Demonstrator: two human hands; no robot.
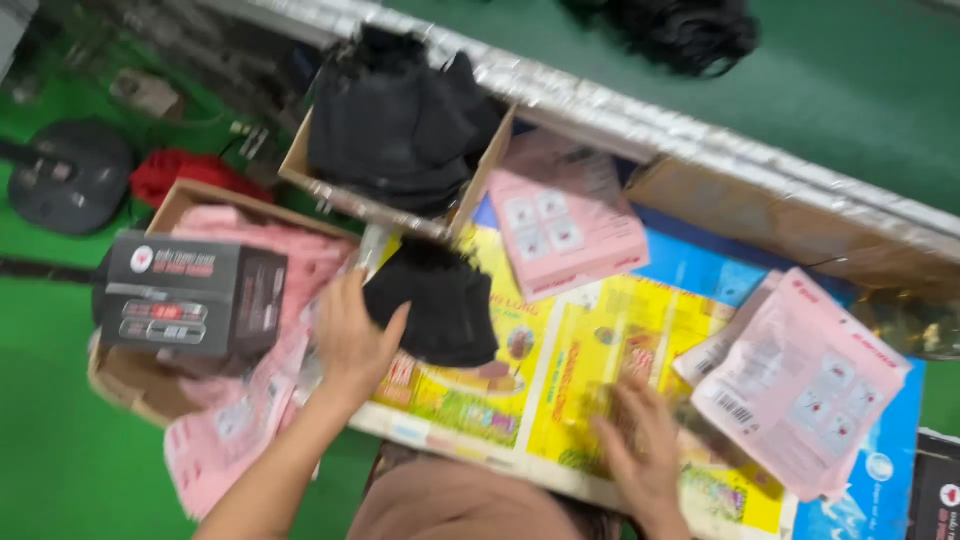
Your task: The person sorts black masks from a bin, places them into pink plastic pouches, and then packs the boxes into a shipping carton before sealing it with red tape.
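Where printed sheets (560, 350) cover it, worktable (640, 115) crowded.

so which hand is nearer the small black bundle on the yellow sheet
Left. The left hand touches the black bundle at its left edge; the right hand rests apart, lower right on the yellow sheet.

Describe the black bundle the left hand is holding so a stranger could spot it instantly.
Start at the yellow printed sheet covering the worktop. At its left edge the left hand grips a soft black fabric bundle. Unlike the larger black pile in the cardboard box behind it, it lies loose on the sheet.
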